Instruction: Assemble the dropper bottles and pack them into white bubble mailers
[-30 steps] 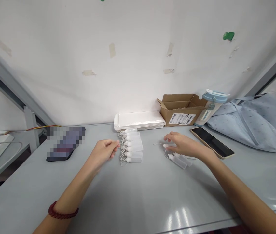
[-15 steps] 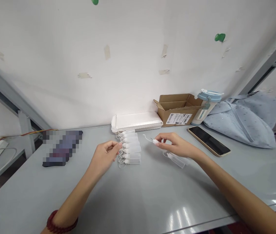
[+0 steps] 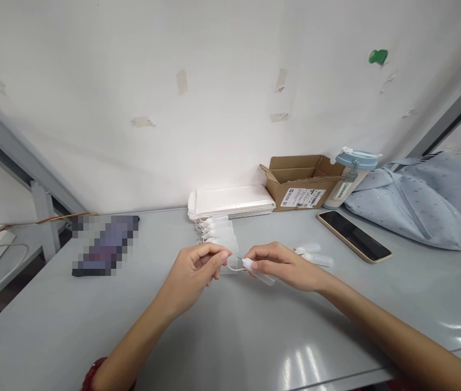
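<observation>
A small translucent needle-tip bottle with a white top is tilted in my right hand, which grips it just below the thin metal needle. From its top a white strap runs to my left hand. The left thumb and forefinger are pinched at the strap's end; the tip itself is hidden by the fingers. Behind my left hand lies a row of several similar bottles, white tops and looped straps facing left, partly covered by the hand. More bottles rest on the table behind my right hand.
A stack of white flat packages lies against the wall beside an open cardboard box. Right of it are a blue-lidded cup, a phone and a light blue bag. A pixelated dark object lies left on the grey table.
My right hand has brought the bottle left and nearer to me. My left hand has moved right from the row to the strap's end. The view has shifted slightly.
</observation>
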The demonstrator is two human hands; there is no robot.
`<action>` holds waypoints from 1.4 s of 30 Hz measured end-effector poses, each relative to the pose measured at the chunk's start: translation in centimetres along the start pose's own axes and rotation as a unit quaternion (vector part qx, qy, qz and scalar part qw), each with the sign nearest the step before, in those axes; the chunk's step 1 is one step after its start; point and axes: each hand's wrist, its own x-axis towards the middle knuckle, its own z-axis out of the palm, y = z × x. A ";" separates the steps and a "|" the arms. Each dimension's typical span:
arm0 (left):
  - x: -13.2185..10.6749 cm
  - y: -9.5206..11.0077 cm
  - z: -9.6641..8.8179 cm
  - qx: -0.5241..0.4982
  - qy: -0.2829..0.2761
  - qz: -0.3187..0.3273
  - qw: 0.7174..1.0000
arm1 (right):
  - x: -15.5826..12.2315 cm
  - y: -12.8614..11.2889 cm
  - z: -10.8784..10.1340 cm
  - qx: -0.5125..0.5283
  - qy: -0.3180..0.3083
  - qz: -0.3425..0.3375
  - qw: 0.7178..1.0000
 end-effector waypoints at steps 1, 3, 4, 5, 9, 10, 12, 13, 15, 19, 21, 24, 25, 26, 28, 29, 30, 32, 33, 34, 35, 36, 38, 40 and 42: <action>0.0 0.0 0.0 -0.006 -0.006 -0.001 1.000 | 0.0 -0.1 0.1 -0.005 0.003 -0.001 1.000; -0.1 0.0 0.0 -0.016 -0.019 -0.005 1.000 | -0.1 -0.2 0.3 -0.020 0.005 -0.001 1.000; -0.1 0.0 0.0 -0.019 -0.024 -0.007 1.000 | -0.1 -0.3 0.4 -0.027 0.007 -0.003 1.000; -0.1 0.0 0.0 -0.019 -0.028 -0.008 0.999 | -0.1 -0.4 0.4 -0.034 0.008 -0.005 0.999; -0.2 0.1 -0.4 -0.013 -0.042 -0.001 0.999 | -0.2 -0.6 0.5 -0.047 0.015 -0.018 0.999; -0.2 0.1 -0.5 -0.012 -0.044 0.001 0.999 | -0.2 -0.6 0.5 -0.049 0.014 -0.019 0.999; -0.3 0.2 -0.6 -0.008 -0.048 0.004 0.999 | -0.2 -0.7 0.6 -0.053 0.016 -0.018 0.998; -0.3 0.2 -0.7 -0.006 -0.051 0.005 0.999 | -0.2 -0.7 0.6 -0.056 0.016 -0.018 0.998; -0.3 0.1 -0.7 -0.005 -0.057 0.008 0.998 | -0.2 -0.8 0.7 -0.061 0.018 -0.019 0.998; -0.1 -0.1 -0.5 0.010 -0.056 0.012 0.998 | -0.1 -0.8 0.9 -0.078 0.018 -0.016 0.997; -0.1 -0.2 -0.4 0.014 -0.057 0.014 0.998 | -0.1 -0.8 1.0 -0.085 0.015 -0.013 0.996; -0.1 -0.1 -0.2 0.009 -0.065 0.021 0.998 | 0.0 -0.8 1.0 -0.089 0.014 -0.011 0.996; -0.1 -0.1 -0.2 0.008 -0.065 0.022 0.998 | 0.0 -0.7 1.0 -0.089 0.016 -0.012 0.996; -0.1 -0.1 -0.3 0.010 -0.063 0.021 0.998 | 0.0 -0.7 1.0 -0.090 0.019 -0.014 0.996; -0.1 0.0 -0.3 0.016 -0.055 0.016 0.998 | -0.1 -0.6 1.0 -0.090 0.025 -0.017 0.995; -0.1 0.0 -0.4 0.018 -0.052 0.013 0.998 | -0.1 -0.6 1.0 -0.088 0.027 -0.018 0.996; -0.1 0.0 -0.4 0.020 -0.051 0.011 0.998 | -0.2 -0.6 1.0 -0.086 0.028 -0.019 0.996; -0.1 -0.1 -0.4 0.017 -0.055 0.013 0.998 | -0.2 -0.6 1.0 -0.081 0.026 -0.021 0.996; -0.1 -0.1 -0.4 0.015 -0.058 0.015 0.998 | -0.2 -0.7 1.0 -0.079 0.024 -0.022 0.996; -0.2 -0.1 -0.4 0.014 -0.059 0.017 0.998 | -0.2 -0.7 1.0 -0.079 0.023 -0.022 0.996; -0.2 -0.1 -0.4 0.015 -0.060 0.018 0.998 | -0.2 -0.8 1.0 -0.081 0.023 -0.023 0.996; -0.2 -0.1 -0.4 0.015 -0.059 0.019 0.998 | -0.2 -0.8 1.0 -0.084 0.024 -0.023 0.996; -0.2 -0.1 -0.4 0.016 -0.059 0.018 0.998 | -0.2 -0.9 1.0 -0.093 0.024 -0.022 0.995; -0.2 -0.1 -0.4 0.015 -0.061 0.021 0.998 | -0.1 -0.9 0.9 -0.102 0.025 -0.021 0.994; -0.1 -0.1 -0.3 0.020 -0.061 0.024 0.998 | -0.1 -0.8 0.9 -0.107 0.025 -0.022 0.994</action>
